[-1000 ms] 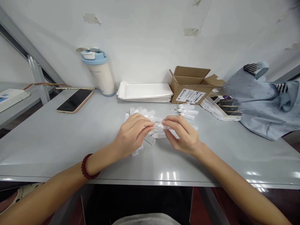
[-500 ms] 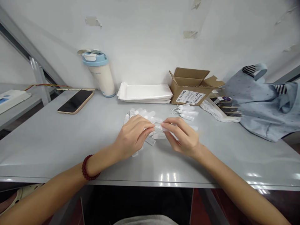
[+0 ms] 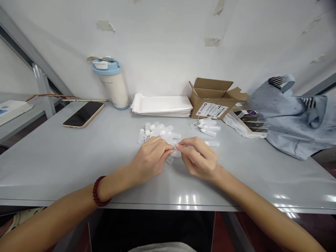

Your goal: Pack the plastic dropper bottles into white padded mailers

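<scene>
My left hand point(image 3: 152, 155) and my right hand point(image 3: 198, 158) meet low over the grey table, thumbs and forefingers pinched almost tip to tip. Between them is a small translucent white plastic piece, mostly covered by the fingers. Just beyond my left hand lies a loose pile of similar translucent pieces point(image 3: 157, 130) with rounded ends and white knobs. Part of one flat clear piece point(image 3: 169, 160) shows beneath the hands. A single piece point(image 3: 213, 144) lies beyond my right hand, and a small bunch with thin strings point(image 3: 209, 127) rests farther back.
Along the wall stand a cream tumbler with a blue lid point(image 3: 115, 85), a stack of white packets point(image 3: 162, 104) and an open cardboard box point(image 3: 211, 101). A phone point(image 3: 84, 114) lies at the left. A packet of dark items point(image 3: 249, 122) and a blue-grey cloth bag point(image 3: 291, 119) occupy the right.
Both hands have come slightly lower and nearer the table's front edge, and their fingertips are closer together. More of the pile behind them shows. The view has shifted a little.
</scene>
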`<state>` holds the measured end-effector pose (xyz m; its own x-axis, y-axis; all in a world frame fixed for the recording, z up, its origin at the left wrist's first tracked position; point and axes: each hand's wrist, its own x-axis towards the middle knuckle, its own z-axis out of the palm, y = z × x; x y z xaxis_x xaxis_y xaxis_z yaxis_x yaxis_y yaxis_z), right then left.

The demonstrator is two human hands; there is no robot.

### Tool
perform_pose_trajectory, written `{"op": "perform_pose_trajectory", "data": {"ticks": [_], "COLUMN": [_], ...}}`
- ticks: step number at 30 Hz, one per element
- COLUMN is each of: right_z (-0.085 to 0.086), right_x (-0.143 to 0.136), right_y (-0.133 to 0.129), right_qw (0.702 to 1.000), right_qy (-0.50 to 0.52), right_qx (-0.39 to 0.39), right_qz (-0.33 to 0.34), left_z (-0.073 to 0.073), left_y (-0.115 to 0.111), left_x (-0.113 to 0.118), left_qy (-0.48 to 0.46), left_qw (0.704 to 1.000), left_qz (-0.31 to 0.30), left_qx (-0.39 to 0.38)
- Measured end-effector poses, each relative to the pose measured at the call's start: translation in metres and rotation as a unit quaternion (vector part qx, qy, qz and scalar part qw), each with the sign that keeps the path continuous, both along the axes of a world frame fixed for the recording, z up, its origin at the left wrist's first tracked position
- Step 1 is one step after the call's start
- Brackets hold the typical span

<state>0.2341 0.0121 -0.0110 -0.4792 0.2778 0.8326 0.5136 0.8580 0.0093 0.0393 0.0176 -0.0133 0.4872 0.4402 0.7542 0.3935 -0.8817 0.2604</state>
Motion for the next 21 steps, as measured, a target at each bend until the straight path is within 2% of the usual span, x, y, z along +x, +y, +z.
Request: {"op": "perform_pose_trajectory", "data": {"ticks": [6,12,21], "right_z": [0.000,0.012,0.005], "right_x": [-0.003,-0.001,0.004], "right_y": [-0.001,-0.001,0.005], "right_qw": [1.000,0.997,0.999], "right_qy": [0.009,0.040,0.014], "right_qx": [-0.017,-0.072,-0.029], "right_qz": [0.004,-0.009,-0.013], "left_z": [-0.001,0.007,0.014], "left_y": [-0.002,-0.007,-0.004], "left_x": [0.002,0.003,0.001], "left_qy": [-0.010,-0.028,-0.029], "left_qw": [1.000,0.994,0.992], "left_qz": [-0.001,0.025,0.037], "left_qx": [-0.022,-0.102,-0.117]}}
